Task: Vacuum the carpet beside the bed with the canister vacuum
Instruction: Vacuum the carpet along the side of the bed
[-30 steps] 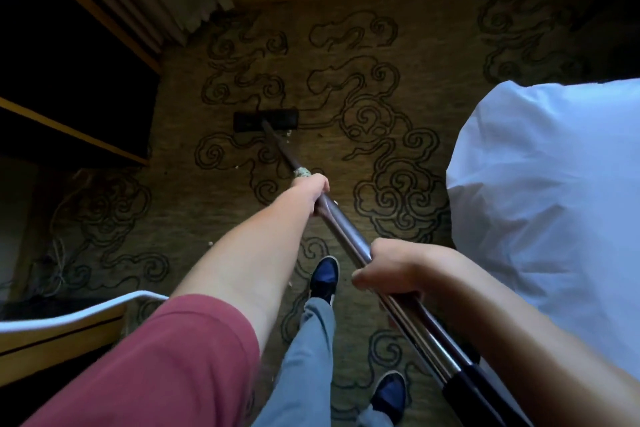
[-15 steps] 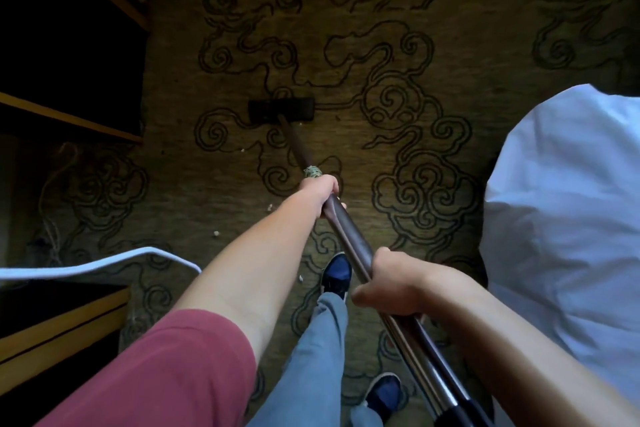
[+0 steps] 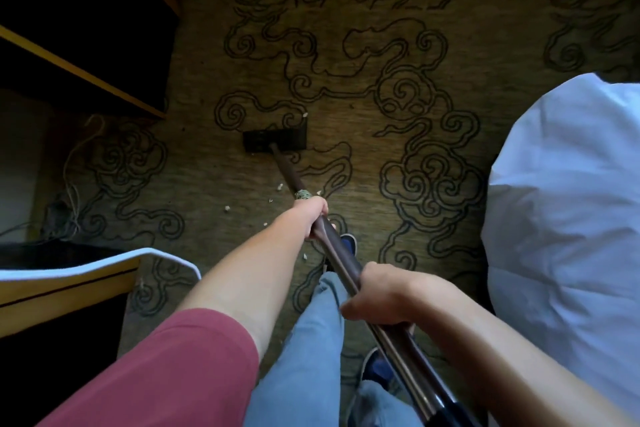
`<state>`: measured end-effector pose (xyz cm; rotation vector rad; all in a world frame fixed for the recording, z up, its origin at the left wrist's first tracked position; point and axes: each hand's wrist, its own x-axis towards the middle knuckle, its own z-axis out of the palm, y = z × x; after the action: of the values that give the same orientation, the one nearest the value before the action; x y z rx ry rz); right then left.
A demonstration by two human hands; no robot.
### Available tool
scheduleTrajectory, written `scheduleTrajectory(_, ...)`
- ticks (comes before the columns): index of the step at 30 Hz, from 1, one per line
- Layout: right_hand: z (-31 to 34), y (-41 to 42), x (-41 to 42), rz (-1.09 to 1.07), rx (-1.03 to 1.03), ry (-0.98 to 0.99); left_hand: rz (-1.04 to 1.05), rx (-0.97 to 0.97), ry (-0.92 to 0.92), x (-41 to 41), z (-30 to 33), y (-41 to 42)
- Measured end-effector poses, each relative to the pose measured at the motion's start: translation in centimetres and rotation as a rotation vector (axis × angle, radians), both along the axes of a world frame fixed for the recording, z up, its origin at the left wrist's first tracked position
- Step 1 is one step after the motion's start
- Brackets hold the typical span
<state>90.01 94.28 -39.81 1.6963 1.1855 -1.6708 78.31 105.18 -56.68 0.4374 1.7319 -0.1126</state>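
Pulled back toward us, the floor head [image 3: 275, 141] trails crumbs [image 3: 227, 208], so our left hand [image 3: 313, 215] and right hand [image 3: 375, 295] both grip the wand [image 3: 341, 262] tightly to steer it over them.

left side: we see dark wooden furniture with a yellow edge [image 3: 79, 71]
cables: thin wires [image 3: 74, 191] tangled low by it
near corner: white towel [image 3: 104, 262] draped over a wooden ledge [image 3: 62, 291]

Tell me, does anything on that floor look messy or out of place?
Yes: small pale crumbs lie scattered on the patterned carpet, mostly near the vacuum wand behind the floor head, not yet picked up.
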Motion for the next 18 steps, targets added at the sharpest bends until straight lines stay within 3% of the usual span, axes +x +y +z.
scheduleTrajectory(7, 0.8, -12.3, 1.7, -0.030, 0.061, -0.123, 0.014, 0.035, -0.020, 3.1, 0.5, -12.0)
scheduleTrajectory(13, 3.1, -23.2, 3.7, -0.036, 0.014, -0.098, -0.018, 0.009, -0.047, 5.4, 2.5, -23.4)
scheduleTrajectory(18, 5.0, -27.8, 4.7, -0.035, -0.057, -0.041, -0.032, -0.017, -0.017, 5.3, 4.0, -28.9)
